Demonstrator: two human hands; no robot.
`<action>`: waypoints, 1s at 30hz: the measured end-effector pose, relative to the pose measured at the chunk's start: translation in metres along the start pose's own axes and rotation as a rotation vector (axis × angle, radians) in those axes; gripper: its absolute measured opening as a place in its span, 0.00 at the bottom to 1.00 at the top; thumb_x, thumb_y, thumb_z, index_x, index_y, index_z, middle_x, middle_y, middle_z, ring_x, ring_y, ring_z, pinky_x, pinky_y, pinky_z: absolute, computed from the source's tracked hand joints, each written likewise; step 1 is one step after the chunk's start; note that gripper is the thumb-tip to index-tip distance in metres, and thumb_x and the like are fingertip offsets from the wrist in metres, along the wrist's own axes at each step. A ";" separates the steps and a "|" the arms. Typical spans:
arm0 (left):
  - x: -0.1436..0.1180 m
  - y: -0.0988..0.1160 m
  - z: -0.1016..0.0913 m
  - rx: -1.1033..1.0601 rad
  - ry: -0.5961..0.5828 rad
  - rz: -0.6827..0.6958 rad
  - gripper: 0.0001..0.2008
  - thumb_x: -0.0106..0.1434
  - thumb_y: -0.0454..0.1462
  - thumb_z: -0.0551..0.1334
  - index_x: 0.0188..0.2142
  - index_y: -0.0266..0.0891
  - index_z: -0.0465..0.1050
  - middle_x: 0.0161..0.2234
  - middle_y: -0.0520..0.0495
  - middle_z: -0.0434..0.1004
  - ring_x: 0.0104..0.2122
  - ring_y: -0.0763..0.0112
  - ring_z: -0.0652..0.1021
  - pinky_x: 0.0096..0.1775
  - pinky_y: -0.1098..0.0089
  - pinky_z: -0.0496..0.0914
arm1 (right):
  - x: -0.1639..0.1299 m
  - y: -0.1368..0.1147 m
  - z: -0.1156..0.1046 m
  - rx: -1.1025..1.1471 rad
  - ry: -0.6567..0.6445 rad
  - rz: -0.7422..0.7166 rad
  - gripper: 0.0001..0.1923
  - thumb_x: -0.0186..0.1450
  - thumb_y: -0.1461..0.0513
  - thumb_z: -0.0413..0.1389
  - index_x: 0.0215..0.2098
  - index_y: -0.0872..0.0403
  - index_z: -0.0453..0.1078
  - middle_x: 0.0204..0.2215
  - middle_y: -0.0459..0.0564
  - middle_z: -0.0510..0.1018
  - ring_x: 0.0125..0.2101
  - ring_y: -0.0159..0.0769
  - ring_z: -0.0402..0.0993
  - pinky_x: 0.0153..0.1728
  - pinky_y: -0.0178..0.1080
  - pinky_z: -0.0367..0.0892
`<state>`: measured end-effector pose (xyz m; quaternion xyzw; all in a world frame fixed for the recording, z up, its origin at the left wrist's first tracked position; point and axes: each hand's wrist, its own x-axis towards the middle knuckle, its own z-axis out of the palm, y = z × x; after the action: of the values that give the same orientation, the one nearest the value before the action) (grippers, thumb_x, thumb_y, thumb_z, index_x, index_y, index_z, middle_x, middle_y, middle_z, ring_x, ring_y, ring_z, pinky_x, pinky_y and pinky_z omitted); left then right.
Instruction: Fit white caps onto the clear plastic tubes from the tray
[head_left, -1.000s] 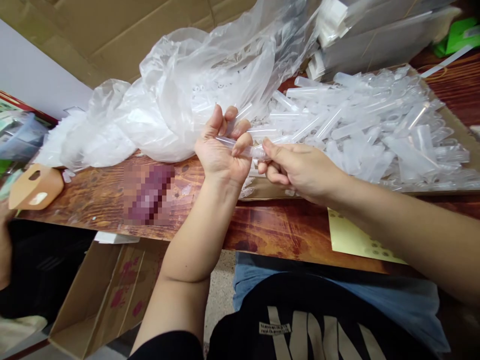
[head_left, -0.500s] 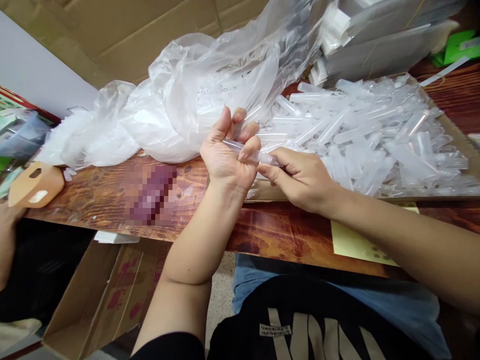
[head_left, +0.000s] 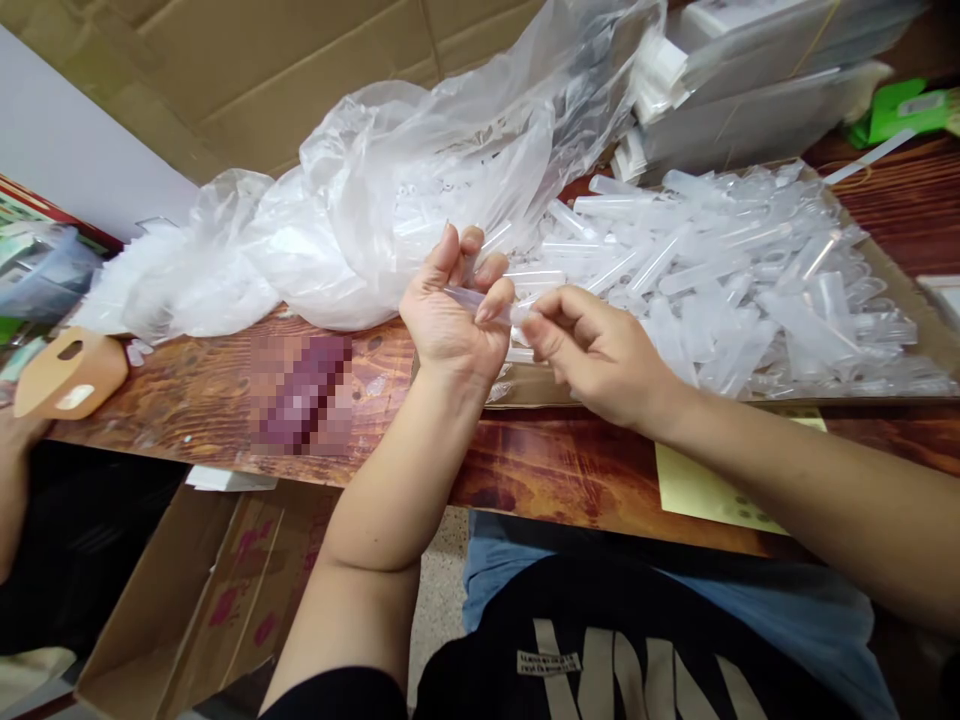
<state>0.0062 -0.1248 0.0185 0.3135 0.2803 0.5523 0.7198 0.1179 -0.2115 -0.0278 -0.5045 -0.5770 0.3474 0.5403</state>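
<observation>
Head view, nearest first: my lap in a dark shirt, then the table (head_left: 570,470) edge with a yellow sheet (head_left: 697,490) lying on it under my right forearm. On the floor at my left stands an open box (head_left: 187,590). At the far left edge another person's hand (head_left: 16,440) rests against the table, beside a tan card piece (head_left: 67,372).

Above the table edge my two hands meet. My left hand (head_left: 450,325) is cupped palm up, fingers curled closed around a clear tube (head_left: 487,300) that lies across them. My right hand (head_left: 600,350) pinches that tube's right end between thumb and forefinger, the other fingers tucked in. So the tube is in the air, held by both hands, just in front of the tray.

Behind them the cardboard tray (head_left: 911,300) holds a deep heap of tubes (head_left: 735,280), and a crumpled bag (head_left: 405,190) spills over its left side. Further back are stacked white packs (head_left: 757,110) and a big carton wall (head_left: 247,70).

Risks as I judge them: the tube is smooth and my right grip is only a fingertip pinch, so a twist or push off-axis could let it slip and drop toward the floor. My right wrist hovers close over the heap's front edge; a careless sweep could knock loose tubes off the tray.
</observation>
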 end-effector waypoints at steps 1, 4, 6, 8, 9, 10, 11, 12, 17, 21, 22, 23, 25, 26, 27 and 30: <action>-0.002 0.001 0.002 -0.008 0.005 -0.009 0.16 0.75 0.35 0.55 0.27 0.40 0.65 0.33 0.48 0.73 0.23 0.77 0.66 0.17 0.74 0.58 | 0.000 0.000 0.000 0.012 0.030 -0.002 0.24 0.68 0.41 0.61 0.35 0.51 0.65 0.25 0.42 0.70 0.22 0.29 0.64 0.26 0.37 0.61; -0.007 0.005 0.008 -0.089 0.006 -0.027 0.18 0.76 0.33 0.53 0.27 0.39 0.62 0.29 0.50 0.68 0.20 0.79 0.63 0.15 0.76 0.54 | 0.002 0.000 0.001 0.178 -0.078 0.121 0.27 0.68 0.37 0.60 0.35 0.51 0.64 0.23 0.41 0.70 0.18 0.28 0.63 0.21 0.35 0.58; -0.010 0.005 0.011 -0.104 0.002 -0.017 0.17 0.76 0.33 0.53 0.28 0.39 0.63 0.29 0.50 0.67 0.20 0.80 0.63 0.14 0.77 0.53 | 0.004 0.001 0.001 0.319 -0.144 0.205 0.30 0.67 0.34 0.58 0.33 0.51 0.63 0.22 0.42 0.70 0.16 0.27 0.62 0.17 0.35 0.55; -0.012 0.005 0.012 -0.071 0.003 0.004 0.14 0.75 0.34 0.55 0.31 0.40 0.65 0.31 0.50 0.69 0.21 0.79 0.63 0.14 0.77 0.54 | 0.005 0.000 0.002 0.406 -0.105 0.199 0.32 0.61 0.35 0.66 0.34 0.51 0.63 0.22 0.40 0.70 0.15 0.25 0.62 0.16 0.34 0.56; -0.014 0.005 0.013 -0.058 0.003 0.007 0.13 0.75 0.34 0.56 0.31 0.40 0.65 0.31 0.50 0.69 0.21 0.79 0.63 0.14 0.77 0.54 | 0.005 -0.001 0.002 0.436 -0.088 0.187 0.32 0.58 0.36 0.69 0.34 0.51 0.63 0.22 0.39 0.70 0.16 0.25 0.63 0.16 0.33 0.56; -0.015 0.006 0.014 -0.064 -0.001 -0.001 0.13 0.76 0.34 0.55 0.31 0.40 0.64 0.31 0.50 0.68 0.21 0.80 0.63 0.14 0.78 0.54 | 0.005 -0.001 0.002 0.469 -0.097 0.184 0.32 0.57 0.38 0.71 0.34 0.51 0.63 0.21 0.38 0.69 0.15 0.24 0.62 0.16 0.32 0.56; -0.017 0.006 0.015 -0.086 -0.012 -0.018 0.14 0.77 0.34 0.53 0.31 0.39 0.62 0.30 0.51 0.66 0.21 0.81 0.62 0.14 0.79 0.52 | 0.005 -0.002 0.002 0.513 -0.134 0.198 0.32 0.57 0.39 0.71 0.33 0.52 0.63 0.21 0.38 0.69 0.15 0.23 0.62 0.15 0.31 0.54; -0.019 0.007 0.016 -0.115 -0.028 -0.039 0.16 0.78 0.33 0.50 0.30 0.39 0.60 0.30 0.52 0.63 0.21 0.82 0.62 0.14 0.81 0.50 | 0.005 -0.003 0.001 0.569 -0.192 0.229 0.31 0.59 0.39 0.71 0.32 0.52 0.63 0.20 0.38 0.69 0.14 0.23 0.61 0.14 0.30 0.52; -0.026 0.011 0.014 -0.127 -0.112 -0.069 0.17 0.78 0.34 0.51 0.29 0.39 0.57 0.31 0.51 0.62 0.22 0.81 0.63 0.15 0.82 0.49 | 0.006 -0.008 -0.007 0.883 -0.559 0.489 0.26 0.70 0.43 0.60 0.30 0.55 0.64 0.14 0.35 0.59 0.09 0.20 0.48 0.12 0.29 0.43; -0.027 0.011 0.008 -0.035 -0.193 -0.012 0.19 0.73 0.39 0.61 0.26 0.39 0.61 0.32 0.48 0.66 0.24 0.78 0.65 0.15 0.80 0.49 | 0.003 -0.018 -0.009 0.938 -0.657 0.604 0.27 0.80 0.47 0.45 0.28 0.53 0.59 0.12 0.35 0.52 0.08 0.21 0.43 0.13 0.29 0.40; -0.026 0.011 0.007 -0.007 -0.203 0.005 0.20 0.72 0.41 0.63 0.25 0.39 0.61 0.32 0.47 0.66 0.25 0.77 0.66 0.15 0.79 0.49 | 0.003 -0.020 -0.009 0.912 -0.660 0.617 0.28 0.80 0.46 0.43 0.27 0.52 0.58 0.12 0.35 0.51 0.08 0.22 0.42 0.13 0.30 0.40; -0.025 0.011 0.007 0.021 -0.202 0.020 0.21 0.71 0.42 0.65 0.24 0.39 0.61 0.31 0.47 0.66 0.25 0.76 0.67 0.15 0.79 0.49 | 0.003 -0.023 -0.009 0.869 -0.661 0.624 0.29 0.80 0.45 0.41 0.26 0.52 0.56 0.12 0.35 0.50 0.08 0.22 0.41 0.13 0.31 0.40; -0.022 0.012 0.006 0.054 -0.178 0.039 0.23 0.70 0.44 0.66 0.22 0.39 0.61 0.31 0.45 0.68 0.26 0.74 0.67 0.16 0.78 0.49 | 0.005 -0.027 -0.014 0.742 -0.675 0.604 0.31 0.79 0.41 0.38 0.25 0.50 0.54 0.12 0.36 0.51 0.09 0.24 0.41 0.13 0.32 0.39; -0.020 0.014 0.006 0.053 -0.161 0.043 0.24 0.71 0.43 0.64 0.21 0.38 0.59 0.31 0.44 0.68 0.25 0.74 0.67 0.16 0.77 0.49 | 0.006 -0.029 -0.019 0.638 -0.684 0.570 0.32 0.77 0.39 0.39 0.25 0.50 0.54 0.12 0.37 0.52 0.10 0.25 0.43 0.12 0.32 0.41; -0.017 0.015 0.005 0.050 -0.137 0.049 0.26 0.72 0.43 0.62 0.20 0.38 0.57 0.31 0.43 0.69 0.25 0.74 0.66 0.16 0.77 0.49 | 0.008 -0.030 -0.027 0.493 -0.688 0.506 0.33 0.75 0.36 0.41 0.25 0.50 0.55 0.13 0.38 0.55 0.11 0.26 0.46 0.12 0.33 0.44; -0.002 0.019 -0.002 0.064 -0.052 0.085 0.26 0.72 0.43 0.61 0.18 0.40 0.57 0.31 0.41 0.73 0.25 0.73 0.66 0.17 0.75 0.55 | 0.016 -0.032 -0.062 -0.165 -0.591 0.199 0.34 0.67 0.33 0.55 0.24 0.52 0.63 0.19 0.44 0.66 0.18 0.29 0.60 0.19 0.35 0.56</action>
<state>-0.0071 -0.1228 0.0315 0.3622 0.2653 0.5649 0.6923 0.1736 -0.2130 0.0178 -0.4780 -0.6829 0.4820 0.2699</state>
